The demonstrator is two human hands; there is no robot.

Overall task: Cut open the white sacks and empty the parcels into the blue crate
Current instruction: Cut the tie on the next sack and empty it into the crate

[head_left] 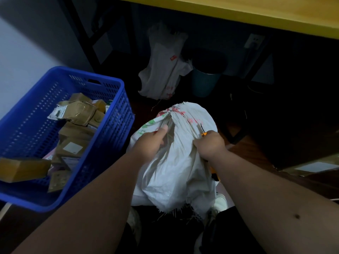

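Observation:
A white woven sack (176,167) with red and green print stands on the floor in front of me, its far end bunched shut. My left hand (149,142) grips a fold of the cloth near that bunched end. My right hand (209,143) grips the sack's right side together with a small orange-handled cutter (202,132), whose blade tip pokes up above the fingers. The blue crate (108,123) stands to the left, holding several brown parcels (80,114). A second white sack (165,70) slumps under the table beyond.
A yellow table edge (256,13) runs across the top, with dark metal legs below. A blue bin (204,83) with a black liner stands behind the sack. My white shoes (221,202) flank the sack's frayed bottom edge. A wall socket (254,40) is at the upper right.

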